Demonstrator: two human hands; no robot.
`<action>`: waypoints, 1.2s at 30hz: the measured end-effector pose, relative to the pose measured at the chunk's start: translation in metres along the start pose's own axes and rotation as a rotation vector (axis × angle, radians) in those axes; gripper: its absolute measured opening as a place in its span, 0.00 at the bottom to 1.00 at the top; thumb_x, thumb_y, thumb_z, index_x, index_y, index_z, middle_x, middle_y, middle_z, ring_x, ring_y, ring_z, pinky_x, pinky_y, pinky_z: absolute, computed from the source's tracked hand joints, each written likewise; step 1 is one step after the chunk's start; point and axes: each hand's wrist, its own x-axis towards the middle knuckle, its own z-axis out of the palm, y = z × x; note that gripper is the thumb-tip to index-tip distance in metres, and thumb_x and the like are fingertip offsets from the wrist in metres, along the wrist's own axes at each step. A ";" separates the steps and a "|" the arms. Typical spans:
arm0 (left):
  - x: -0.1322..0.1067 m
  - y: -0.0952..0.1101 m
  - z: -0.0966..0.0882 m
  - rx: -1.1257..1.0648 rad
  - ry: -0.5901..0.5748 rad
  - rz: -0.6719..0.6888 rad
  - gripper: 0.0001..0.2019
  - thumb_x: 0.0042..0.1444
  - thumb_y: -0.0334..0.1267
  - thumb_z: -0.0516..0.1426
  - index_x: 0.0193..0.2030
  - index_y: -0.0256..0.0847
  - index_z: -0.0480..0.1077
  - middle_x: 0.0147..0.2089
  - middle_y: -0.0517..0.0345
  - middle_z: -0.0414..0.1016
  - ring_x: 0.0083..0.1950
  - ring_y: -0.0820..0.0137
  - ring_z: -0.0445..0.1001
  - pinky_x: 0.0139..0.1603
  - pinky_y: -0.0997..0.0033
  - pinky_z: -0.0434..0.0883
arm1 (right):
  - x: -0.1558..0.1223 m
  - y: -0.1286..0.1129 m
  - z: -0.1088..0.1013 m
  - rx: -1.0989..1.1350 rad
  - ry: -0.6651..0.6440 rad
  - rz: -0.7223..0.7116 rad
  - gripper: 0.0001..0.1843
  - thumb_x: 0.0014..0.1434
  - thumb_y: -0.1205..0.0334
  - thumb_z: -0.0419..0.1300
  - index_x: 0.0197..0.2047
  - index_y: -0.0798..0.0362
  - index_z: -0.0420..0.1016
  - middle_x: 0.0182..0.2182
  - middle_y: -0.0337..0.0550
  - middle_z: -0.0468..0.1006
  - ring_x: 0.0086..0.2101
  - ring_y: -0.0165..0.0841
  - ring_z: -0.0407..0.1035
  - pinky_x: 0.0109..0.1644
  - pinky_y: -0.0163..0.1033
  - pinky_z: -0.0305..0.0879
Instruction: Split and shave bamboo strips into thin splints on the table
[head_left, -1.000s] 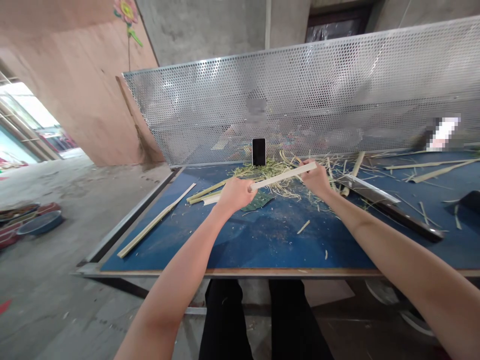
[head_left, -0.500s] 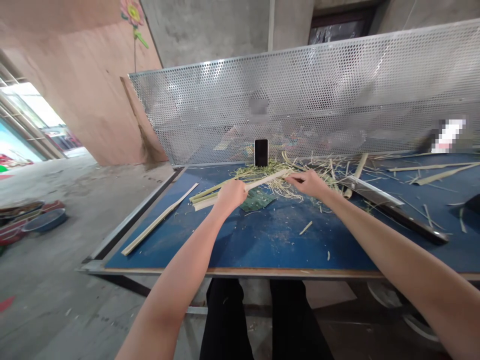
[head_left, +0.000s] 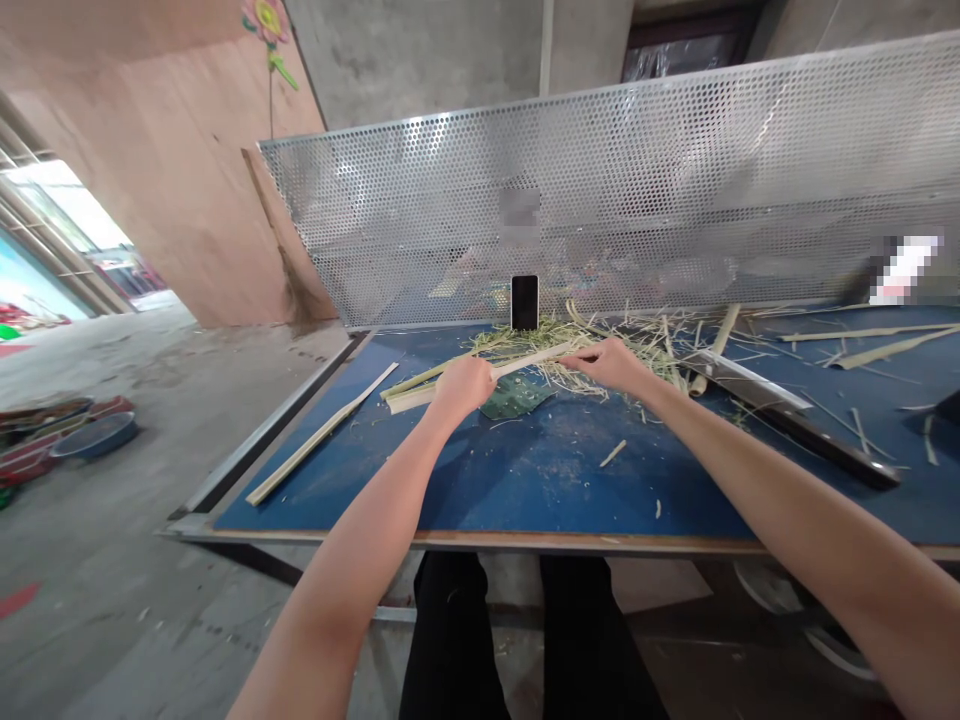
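My left hand (head_left: 463, 384) is closed round a pale bamboo strip (head_left: 529, 359) that lies low over the blue table (head_left: 525, 470). My right hand (head_left: 611, 362) pinches the same strip near its far end, fingers pressed together. The strip slants from lower left to upper right, over a heap of green-yellow bamboo shavings (head_left: 570, 350). Under it lies a dark green piece (head_left: 517, 396), perhaps cloth. A big knife (head_left: 780, 408) with a dark handle rests on the table to the right of my right hand.
A black phone (head_left: 524, 301) stands upright against a perforated metal screen (head_left: 637, 180) at the table's back. Long bamboo strips (head_left: 322, 435) lie at the left edge, more (head_left: 862, 340) at the far right. Bowls (head_left: 94, 436) sit on the concrete floor to the left.
Both hands have lowered the strip from raised above the shavings down onto the pile; my right hand slid leftward along it and now pinches rather than grips it.
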 end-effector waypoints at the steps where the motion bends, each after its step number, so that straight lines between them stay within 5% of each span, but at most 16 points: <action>1: 0.000 0.000 0.000 0.001 0.000 0.003 0.13 0.67 0.38 0.58 0.41 0.37 0.84 0.40 0.38 0.84 0.47 0.51 0.85 0.49 0.61 0.78 | 0.000 0.000 0.000 0.008 -0.017 0.014 0.39 0.61 0.21 0.61 0.43 0.48 0.93 0.18 0.41 0.75 0.18 0.30 0.54 0.24 0.41 0.52; 12: 0.003 0.000 0.001 -0.040 -0.033 -0.009 0.10 0.65 0.37 0.59 0.38 0.38 0.82 0.38 0.41 0.83 0.44 0.53 0.85 0.44 0.64 0.76 | 0.004 0.003 -0.008 0.005 -0.093 0.080 0.27 0.64 0.33 0.66 0.49 0.45 0.93 0.37 0.51 0.89 0.19 0.28 0.56 0.23 0.40 0.51; 18: 0.005 0.000 0.003 -0.072 -0.034 0.002 0.09 0.64 0.36 0.59 0.35 0.38 0.81 0.34 0.43 0.81 0.38 0.56 0.83 0.38 0.66 0.73 | 0.004 0.003 -0.010 0.001 -0.095 0.059 0.26 0.64 0.35 0.66 0.48 0.46 0.93 0.29 0.49 0.87 0.18 0.29 0.55 0.23 0.41 0.51; 25: 0.011 0.001 0.005 -0.077 -0.057 0.008 0.10 0.64 0.37 0.60 0.35 0.38 0.81 0.36 0.43 0.82 0.39 0.58 0.82 0.41 0.66 0.72 | 0.005 0.002 -0.012 -0.023 -0.100 0.014 0.23 0.65 0.37 0.65 0.46 0.44 0.94 0.37 0.50 0.90 0.22 0.32 0.64 0.24 0.42 0.54; 36: 0.007 -0.004 0.004 -0.074 -0.087 -0.014 0.10 0.64 0.36 0.59 0.36 0.37 0.82 0.37 0.41 0.82 0.39 0.57 0.83 0.40 0.66 0.73 | 0.008 0.024 -0.018 -0.101 -0.086 0.176 0.30 0.65 0.33 0.65 0.53 0.48 0.92 0.23 0.46 0.82 0.18 0.28 0.49 0.24 0.40 0.48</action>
